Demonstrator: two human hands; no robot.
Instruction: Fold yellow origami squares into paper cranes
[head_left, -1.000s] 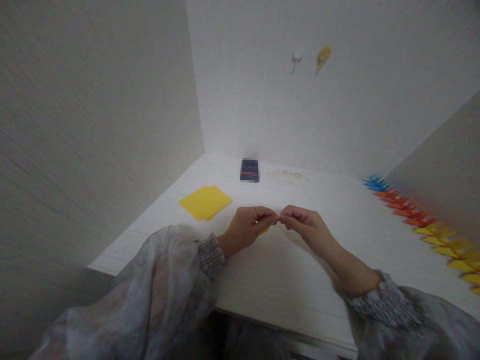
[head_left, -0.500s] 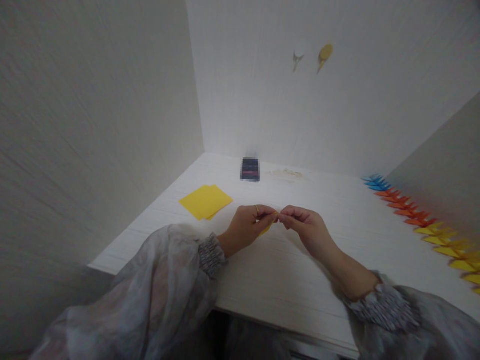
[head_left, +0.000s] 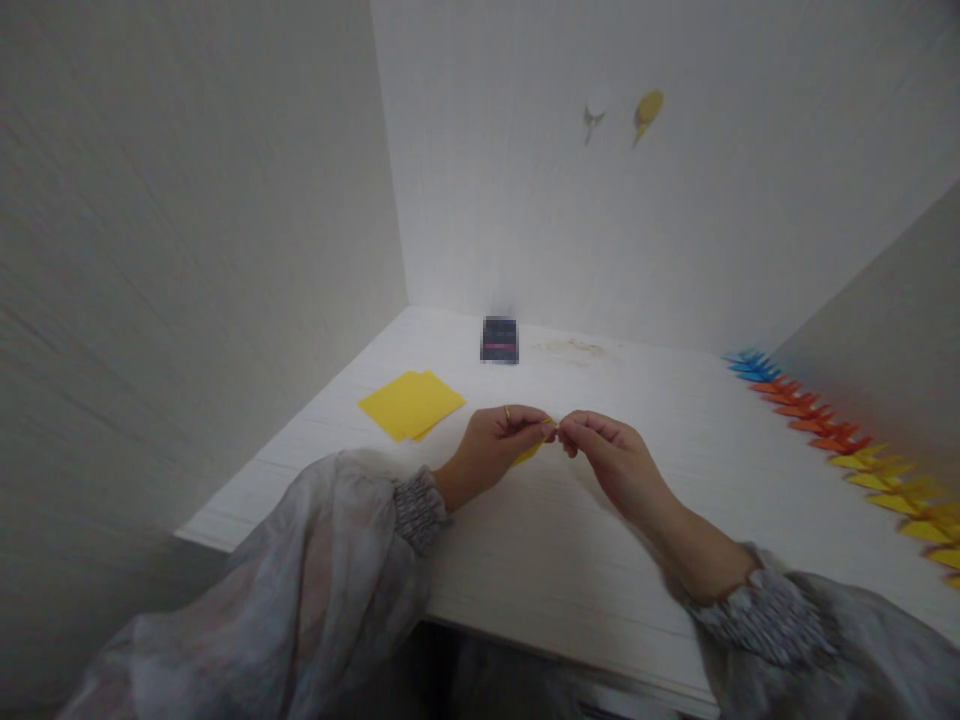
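Between the thumb and fingers of my left hand (head_left: 504, 440) is a small folded yellow paper (head_left: 531, 453), mostly covered by the hand. My right hand (head_left: 604, 445) pinches at the paper's right tip, its thumb and fingertips meeting those of the left hand. The exact fold under the fingertips is hidden. Beyond my left wrist, flat yellow paper sheets (head_left: 409, 405) lie overlapping on the white table (head_left: 570, 570).
Along the table's right side runs a row of folded paper pieces: blue (head_left: 752, 365), orange-red (head_left: 814, 415) and yellow (head_left: 900, 490). A dark blurred box-like item (head_left: 499, 341) stands near the back wall. Two hooks, one white (head_left: 596, 105) and one yellow (head_left: 648, 108), are on that wall.
My right hand's fingers have shifted slightly at the paper's tip, with the lower fingers now curling beneath. My left hand has moved up a little, still holding the folded paper.
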